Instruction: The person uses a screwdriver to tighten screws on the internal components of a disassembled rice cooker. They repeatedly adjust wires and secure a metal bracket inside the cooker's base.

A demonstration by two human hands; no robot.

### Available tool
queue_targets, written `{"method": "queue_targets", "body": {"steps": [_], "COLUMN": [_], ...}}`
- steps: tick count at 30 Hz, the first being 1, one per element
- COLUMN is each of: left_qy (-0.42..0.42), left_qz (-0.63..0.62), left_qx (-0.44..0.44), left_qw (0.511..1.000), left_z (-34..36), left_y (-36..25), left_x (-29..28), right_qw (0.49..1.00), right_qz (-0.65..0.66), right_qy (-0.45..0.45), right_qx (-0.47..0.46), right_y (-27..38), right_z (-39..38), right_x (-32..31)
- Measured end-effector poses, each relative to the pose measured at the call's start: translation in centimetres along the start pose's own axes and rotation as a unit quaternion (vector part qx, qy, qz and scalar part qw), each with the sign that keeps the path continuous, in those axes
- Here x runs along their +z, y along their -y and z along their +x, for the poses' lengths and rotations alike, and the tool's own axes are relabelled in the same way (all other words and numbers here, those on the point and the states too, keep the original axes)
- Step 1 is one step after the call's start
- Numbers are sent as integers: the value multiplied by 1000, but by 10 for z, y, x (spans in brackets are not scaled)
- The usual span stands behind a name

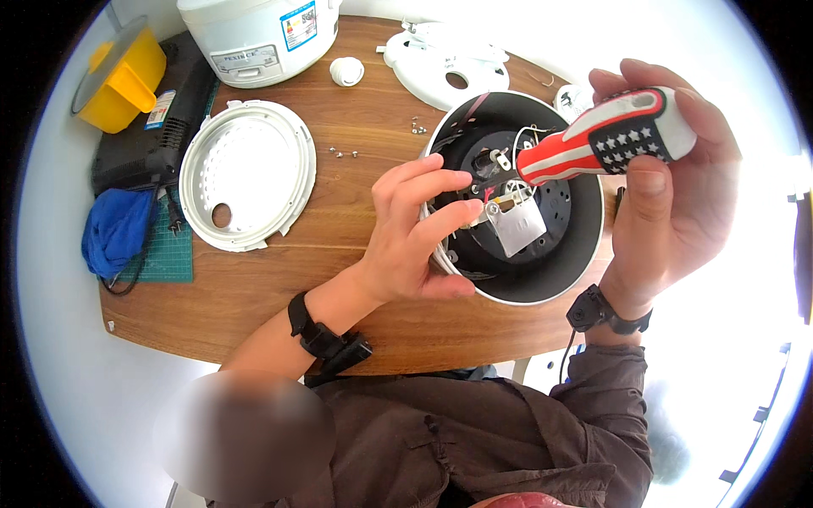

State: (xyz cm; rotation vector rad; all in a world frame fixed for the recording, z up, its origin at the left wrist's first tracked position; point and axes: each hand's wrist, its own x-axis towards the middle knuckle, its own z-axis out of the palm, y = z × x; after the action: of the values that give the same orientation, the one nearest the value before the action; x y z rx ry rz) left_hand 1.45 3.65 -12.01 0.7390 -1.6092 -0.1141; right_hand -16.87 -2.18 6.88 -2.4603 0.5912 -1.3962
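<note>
My right hand (669,195) is closed around the handle of a screwdriver (584,144), red and white with a black patch of white stars. The shaft slants down to the left into a round rice cooker body (588,254), turned so that its dark inside shows. Inside lie wires, a small metal plate (518,227) and a black base with holes. My left hand (411,224) reaches over the body's left rim with fingers spread. Its fingertips are close to the screwdriver's tip and the wiring; whether they touch is unclear.
Small screws (343,154) lie on the wooden table (339,254). A white perforated ring cover (296,182) sits left, beside a blue cloth (118,233) on a green mat (169,258). Behind stand a white cooker (254,42), a white cap (347,71), a white lid part (423,68) and a yellow container (127,80).
</note>
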Motion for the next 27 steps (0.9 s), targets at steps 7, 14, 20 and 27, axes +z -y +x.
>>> {"method": "queue_targets", "body": {"steps": [7,14,20,27], "left_qy": [-8,-4,-6,-9], "left_qz": [-17,-9,0,4], "left_qx": [-16,-10,-8,-7], "left_qw": [1000,1000,1000,1000], "left_z": [-4,-5,-4,-4], "left_y": [2,2,3,2], "left_x": [2,1,0,0], "right_qw": [999,999,998,998], "right_qz": [-40,-30,-34,-30], "right_qy": [23,29,53,56], "right_qx": [-8,11,6,11], "right_y": [-4,-3,-5,-5], "right_z": [0,0,2,3], "right_x": [-7,-7,-13,-12]}}
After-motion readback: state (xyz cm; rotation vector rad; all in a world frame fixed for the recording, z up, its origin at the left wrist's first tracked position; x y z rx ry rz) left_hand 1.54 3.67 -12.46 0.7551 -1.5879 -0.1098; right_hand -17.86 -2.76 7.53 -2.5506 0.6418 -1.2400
